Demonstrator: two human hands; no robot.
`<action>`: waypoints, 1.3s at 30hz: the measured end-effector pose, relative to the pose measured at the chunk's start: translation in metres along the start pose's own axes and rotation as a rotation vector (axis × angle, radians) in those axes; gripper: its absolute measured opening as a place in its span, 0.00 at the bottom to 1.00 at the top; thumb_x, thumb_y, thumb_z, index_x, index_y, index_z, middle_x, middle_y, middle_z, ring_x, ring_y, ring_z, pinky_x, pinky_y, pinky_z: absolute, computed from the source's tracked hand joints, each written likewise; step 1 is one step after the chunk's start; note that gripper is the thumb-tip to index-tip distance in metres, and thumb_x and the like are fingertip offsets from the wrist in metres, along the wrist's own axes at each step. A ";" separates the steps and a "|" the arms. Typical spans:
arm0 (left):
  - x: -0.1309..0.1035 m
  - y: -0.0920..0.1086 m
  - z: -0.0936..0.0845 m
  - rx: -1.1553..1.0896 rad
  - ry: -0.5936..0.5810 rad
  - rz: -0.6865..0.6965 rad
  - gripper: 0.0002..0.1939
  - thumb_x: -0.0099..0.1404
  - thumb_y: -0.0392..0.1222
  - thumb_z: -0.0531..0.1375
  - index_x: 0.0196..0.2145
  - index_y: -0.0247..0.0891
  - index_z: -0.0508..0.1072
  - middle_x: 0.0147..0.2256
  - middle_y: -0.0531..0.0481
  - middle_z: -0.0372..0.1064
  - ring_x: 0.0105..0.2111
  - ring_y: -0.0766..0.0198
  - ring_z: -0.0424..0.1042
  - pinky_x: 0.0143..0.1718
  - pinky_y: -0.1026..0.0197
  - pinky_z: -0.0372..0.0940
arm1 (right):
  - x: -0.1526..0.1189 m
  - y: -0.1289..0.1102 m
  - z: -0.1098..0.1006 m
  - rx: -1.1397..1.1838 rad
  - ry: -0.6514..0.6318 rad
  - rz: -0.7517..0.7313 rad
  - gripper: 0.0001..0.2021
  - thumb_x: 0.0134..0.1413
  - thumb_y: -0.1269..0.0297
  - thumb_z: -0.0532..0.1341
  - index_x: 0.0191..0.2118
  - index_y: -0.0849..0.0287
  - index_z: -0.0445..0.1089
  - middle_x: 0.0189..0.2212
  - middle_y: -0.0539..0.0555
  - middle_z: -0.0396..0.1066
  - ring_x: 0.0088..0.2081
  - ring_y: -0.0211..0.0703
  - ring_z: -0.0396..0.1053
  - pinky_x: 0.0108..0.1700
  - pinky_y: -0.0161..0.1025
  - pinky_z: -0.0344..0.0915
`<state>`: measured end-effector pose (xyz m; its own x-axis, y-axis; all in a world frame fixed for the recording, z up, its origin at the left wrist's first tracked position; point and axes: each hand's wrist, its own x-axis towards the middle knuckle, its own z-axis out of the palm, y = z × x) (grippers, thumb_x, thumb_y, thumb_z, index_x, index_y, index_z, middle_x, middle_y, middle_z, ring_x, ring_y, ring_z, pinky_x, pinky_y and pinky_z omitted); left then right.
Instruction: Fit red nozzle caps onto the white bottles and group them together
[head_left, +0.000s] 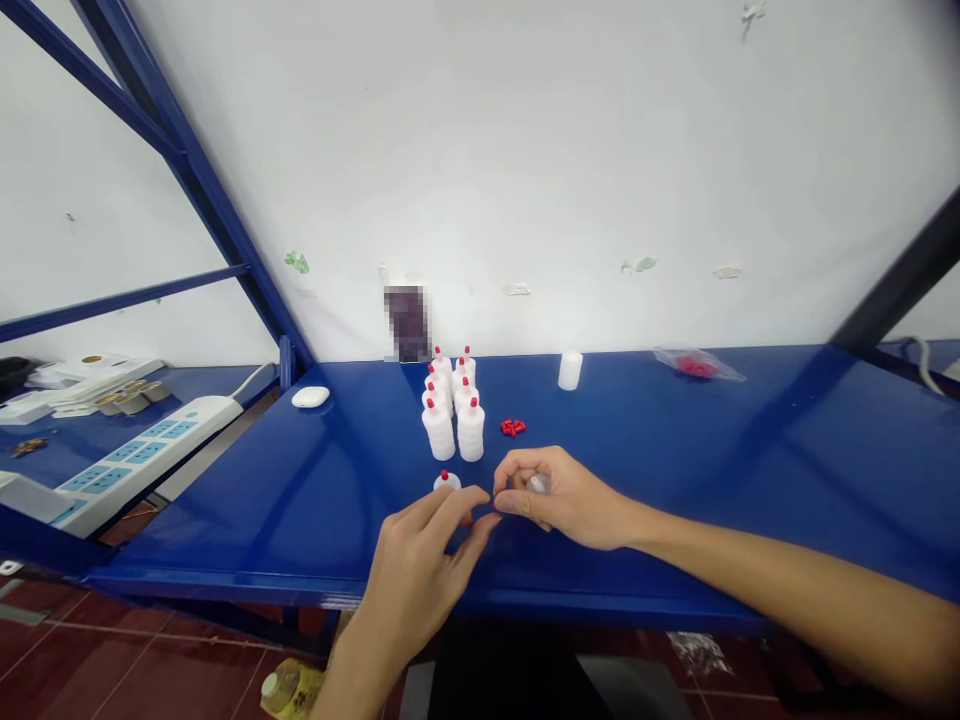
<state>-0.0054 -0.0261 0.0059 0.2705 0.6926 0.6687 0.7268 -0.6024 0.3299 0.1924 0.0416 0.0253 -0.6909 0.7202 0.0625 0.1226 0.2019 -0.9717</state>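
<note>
My right hand (570,497) is curled, thumb against index finger, around a small whitish translucent piece (537,484) whose kind I cannot make out. Close to its fingertips are the thumb and index tips of my left hand (420,560), bent in a pinch; anything between them is too small to tell. A white bottle with a red tip (447,481) stands just behind my left hand, its lower part hidden. Further back, several white squeeze bottles (470,435) with red-tipped nozzles stand upright in two rows. Small red caps (513,427) lie loose to their right.
A white bottle body without a nozzle (570,370) stands near the wall. Right of it lies a clear bag of red caps (697,366). A white case (310,397) rests at left on the blue table (300,500). Beyond is a power strip (142,450).
</note>
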 end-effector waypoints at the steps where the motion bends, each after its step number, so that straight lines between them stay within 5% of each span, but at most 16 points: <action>1: 0.001 0.002 0.002 -0.005 0.023 0.031 0.05 0.67 0.36 0.62 0.42 0.41 0.71 0.28 0.56 0.66 0.24 0.71 0.64 0.28 0.68 0.59 | 0.000 0.001 0.000 0.033 -0.008 0.006 0.15 0.55 0.52 0.66 0.36 0.60 0.70 0.18 0.43 0.59 0.20 0.32 0.57 0.23 0.31 0.54; 6: 0.002 0.001 0.011 -0.025 0.112 0.091 0.06 0.66 0.32 0.62 0.41 0.39 0.72 0.30 0.54 0.70 0.25 0.70 0.66 0.29 0.67 0.62 | -0.002 0.003 -0.002 0.000 -0.018 -0.018 0.15 0.58 0.50 0.63 0.37 0.60 0.71 0.19 0.43 0.60 0.20 0.32 0.57 0.24 0.32 0.55; 12: 0.004 0.001 0.012 -0.065 0.099 0.131 0.07 0.66 0.30 0.62 0.41 0.38 0.73 0.32 0.52 0.72 0.30 0.69 0.71 0.34 0.66 0.66 | -0.006 0.006 -0.003 -0.560 0.019 -0.321 0.20 0.68 0.52 0.50 0.34 0.61 0.71 0.29 0.50 0.67 0.29 0.36 0.61 0.33 0.36 0.55; 16: 0.002 0.000 0.010 -0.114 0.042 0.200 0.10 0.66 0.30 0.61 0.45 0.38 0.74 0.34 0.51 0.73 0.32 0.68 0.71 0.34 0.66 0.67 | -0.007 0.009 0.000 -0.714 -0.050 -0.453 0.20 0.66 0.53 0.49 0.28 0.60 0.65 0.29 0.51 0.64 0.29 0.37 0.58 0.34 0.38 0.54; 31: 0.000 -0.001 0.002 -0.383 -0.133 0.141 0.15 0.67 0.30 0.60 0.48 0.43 0.77 0.37 0.48 0.70 0.34 0.68 0.71 0.35 0.65 0.67 | -0.009 0.009 0.002 -0.706 -0.094 -0.463 0.15 0.60 0.48 0.51 0.32 0.56 0.54 0.26 0.48 0.63 0.25 0.37 0.53 0.33 0.39 0.50; 39: 0.003 0.003 0.000 -0.380 -0.143 0.084 0.15 0.68 0.31 0.60 0.48 0.45 0.78 0.36 0.49 0.71 0.33 0.68 0.70 0.34 0.64 0.66 | -0.010 0.010 0.000 -0.659 -0.144 -0.510 0.13 0.65 0.56 0.47 0.31 0.56 0.52 0.26 0.48 0.58 0.27 0.38 0.52 0.35 0.39 0.52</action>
<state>-0.0023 -0.0258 0.0087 0.4233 0.6669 0.6133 0.4213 -0.7442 0.5184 0.2004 0.0369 0.0153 -0.8529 0.3530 0.3846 0.1305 0.8575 -0.4976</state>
